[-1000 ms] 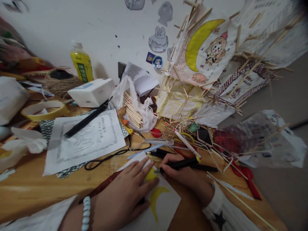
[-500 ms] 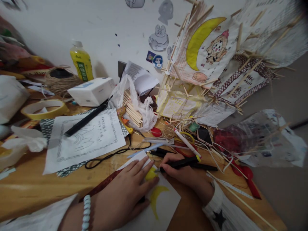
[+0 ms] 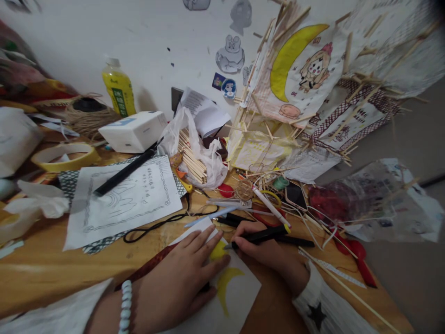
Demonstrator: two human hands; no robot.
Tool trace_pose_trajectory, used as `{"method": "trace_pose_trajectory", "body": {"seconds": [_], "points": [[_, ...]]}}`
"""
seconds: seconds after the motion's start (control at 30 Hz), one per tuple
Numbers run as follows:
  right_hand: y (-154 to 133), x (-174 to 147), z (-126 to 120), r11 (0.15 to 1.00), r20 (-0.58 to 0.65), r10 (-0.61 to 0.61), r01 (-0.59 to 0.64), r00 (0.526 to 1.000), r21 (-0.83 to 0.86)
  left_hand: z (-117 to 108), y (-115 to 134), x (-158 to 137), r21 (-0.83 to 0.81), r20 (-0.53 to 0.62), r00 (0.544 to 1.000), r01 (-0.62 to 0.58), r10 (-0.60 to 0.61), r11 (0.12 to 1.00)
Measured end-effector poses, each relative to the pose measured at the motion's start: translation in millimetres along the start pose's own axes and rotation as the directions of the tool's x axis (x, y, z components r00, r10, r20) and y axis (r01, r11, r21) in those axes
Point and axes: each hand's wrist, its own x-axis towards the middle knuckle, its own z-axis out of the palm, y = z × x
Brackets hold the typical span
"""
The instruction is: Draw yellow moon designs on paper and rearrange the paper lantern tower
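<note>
A sheet of white paper (image 3: 244, 297) lies at the front of the wooden table, with a yellow crescent moon (image 3: 225, 287) and a rounder yellow shape (image 3: 219, 249) coloured on it. My left hand (image 3: 181, 273) rests flat on the paper, fingers spread, covering its left part. In my right hand (image 3: 255, 246) is a black marker pen (image 3: 266, 234), gripped between thumb and fingers. Its tip touches the paper at the right edge of the round yellow shape. Part of that shape is hidden by my left fingers. A dark red strip (image 3: 149, 265) shows beneath my left hand.
Left lies a drawing sheet (image 3: 104, 218) under a black stick (image 3: 121, 174). Behind are a tape roll (image 3: 64, 157), white box (image 3: 134, 132), yellow bottle (image 3: 118, 93) and a bag of wooden sticks (image 3: 193, 160). Stick-framed paper lanterns (image 3: 299, 69) stand back right. Pens and scissors (image 3: 269, 199) clutter the middle.
Both hands, the marker pen and the paper hold nearly the same place. The view has shifted very slightly.
</note>
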Motion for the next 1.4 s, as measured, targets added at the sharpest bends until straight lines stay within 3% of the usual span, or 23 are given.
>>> {"method": "trace_pose_trajectory", "body": {"seconds": [0.67,1.03,1.4], "points": [[-0.1,0.7,-0.5,1.000,0.011,0.005,-0.005,1.000,0.001,0.1,-0.5,-0.9,-0.043,-0.075,0.997,-0.012,0.009,0.999],[1.5,0.0,0.9,0.995,0.006,0.062,-0.062,0.998,0.075,-2.0,0.3,0.0,-0.011,-0.026,1.000,-0.010,0.010,1.000],[2.2,-0.2,0.6,0.996,-0.007,0.069,-0.068,0.998,0.058,-2.4,0.7,-0.1,-0.052,-0.057,0.998,-0.009,0.006,0.999]]}}
